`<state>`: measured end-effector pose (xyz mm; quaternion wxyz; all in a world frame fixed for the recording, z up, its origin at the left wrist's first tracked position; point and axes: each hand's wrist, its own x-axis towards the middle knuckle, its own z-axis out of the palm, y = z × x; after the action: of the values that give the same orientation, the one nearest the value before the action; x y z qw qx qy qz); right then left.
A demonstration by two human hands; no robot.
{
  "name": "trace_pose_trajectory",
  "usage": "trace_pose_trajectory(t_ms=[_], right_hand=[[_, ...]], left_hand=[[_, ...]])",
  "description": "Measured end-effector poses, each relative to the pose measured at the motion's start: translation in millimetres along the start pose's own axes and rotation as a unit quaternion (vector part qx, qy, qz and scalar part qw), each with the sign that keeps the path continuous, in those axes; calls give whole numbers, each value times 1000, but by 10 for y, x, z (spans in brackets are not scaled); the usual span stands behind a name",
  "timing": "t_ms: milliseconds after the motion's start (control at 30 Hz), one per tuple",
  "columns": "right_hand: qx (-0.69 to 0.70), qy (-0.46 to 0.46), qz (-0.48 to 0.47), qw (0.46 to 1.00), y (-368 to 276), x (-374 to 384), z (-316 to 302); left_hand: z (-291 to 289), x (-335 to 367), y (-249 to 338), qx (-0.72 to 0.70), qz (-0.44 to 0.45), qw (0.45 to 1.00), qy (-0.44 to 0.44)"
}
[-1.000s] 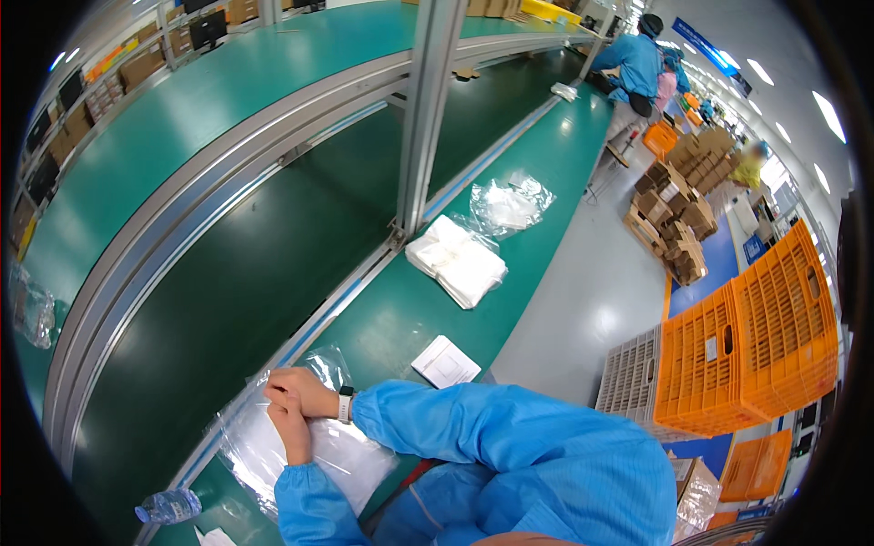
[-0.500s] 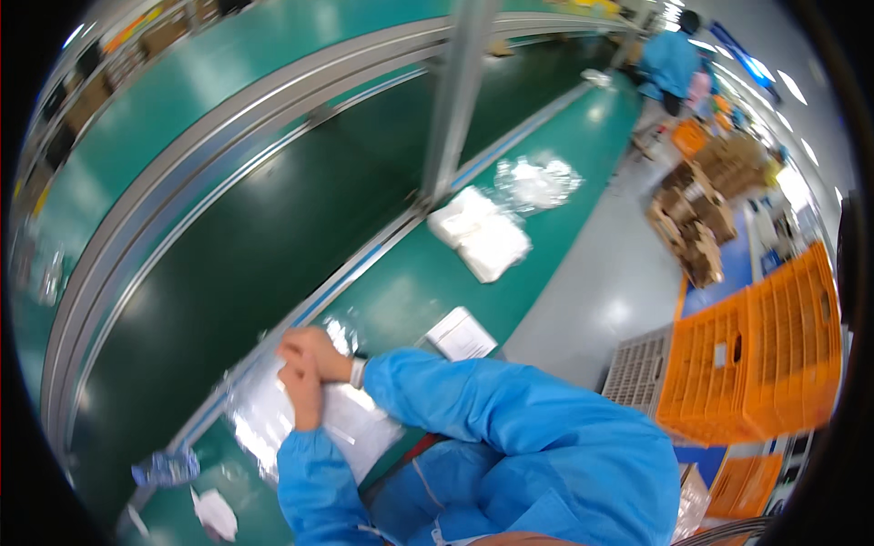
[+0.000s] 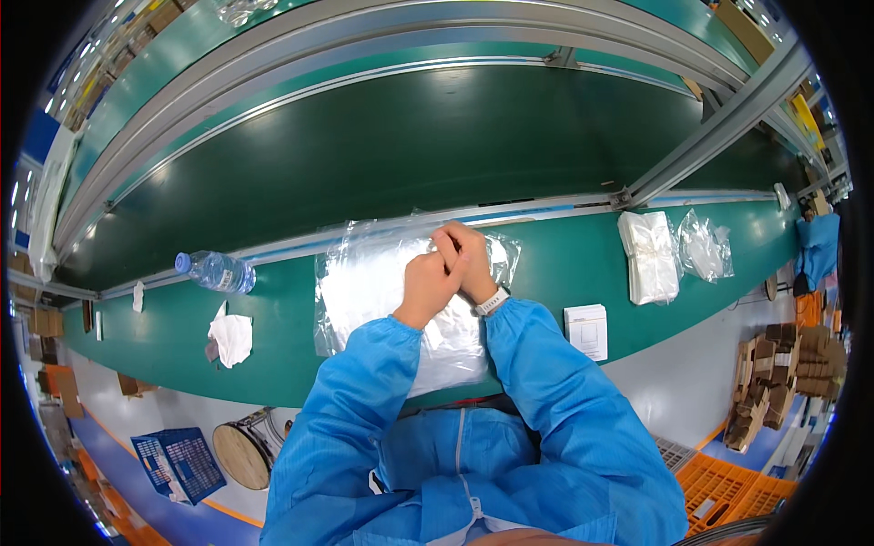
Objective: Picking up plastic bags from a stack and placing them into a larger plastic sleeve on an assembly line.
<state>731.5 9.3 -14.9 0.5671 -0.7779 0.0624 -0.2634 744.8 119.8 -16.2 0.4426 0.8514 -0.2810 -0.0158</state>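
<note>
My left hand [image 3: 430,287] and my right hand [image 3: 472,259] are clasped together, fingers closed against each other. No object shows between them, though the palms are hidden. They rest over a stack of clear plastic bags [image 3: 364,300] with a shiny white look, lying flat on the green bench in front of me. A pale band circles my right wrist. To the right of the bags lies a small stack of white printed cards [image 3: 585,331].
Farther right on the green bench [image 3: 282,359] are folded white bags [image 3: 649,259] and crumpled clear plastic [image 3: 704,246]. A water bottle [image 3: 218,272] and white crumpled cloth or paper [image 3: 233,338] lie left. A metal frame post [image 3: 719,123] rises beyond. Orange crates [image 3: 728,487] stand on the floor.
My view has swung from the right back to the bench before me, bringing the bottle and a blue crate into clear sight. My hands stay clasped over the bags.
</note>
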Motion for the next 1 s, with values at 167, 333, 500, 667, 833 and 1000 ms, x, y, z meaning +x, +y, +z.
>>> trace_pose_trajectory(t_ms=[167,333,500,667,833,1000], right_hand=[[1,-9,1,1000,-2,11,-2],[9,-21,7,1000,21,42,-16],[-28,-28,-11,999,28,29,-4],[-6,-27,31,999,48,32,24],[10,-32,58,998,48,57,7],[14,-16,31,999,73,70,-18]], left_hand=[[-26,12,21,-3,2,1000,0],[-103,41,158,58,-42,997,-18],[-357,23,237,118,-184,971,-101],[-650,9,163,165,-194,958,-132],[-930,-184,9,192,-231,938,-172],[-1091,-266,221,287,-185,925,-167]])
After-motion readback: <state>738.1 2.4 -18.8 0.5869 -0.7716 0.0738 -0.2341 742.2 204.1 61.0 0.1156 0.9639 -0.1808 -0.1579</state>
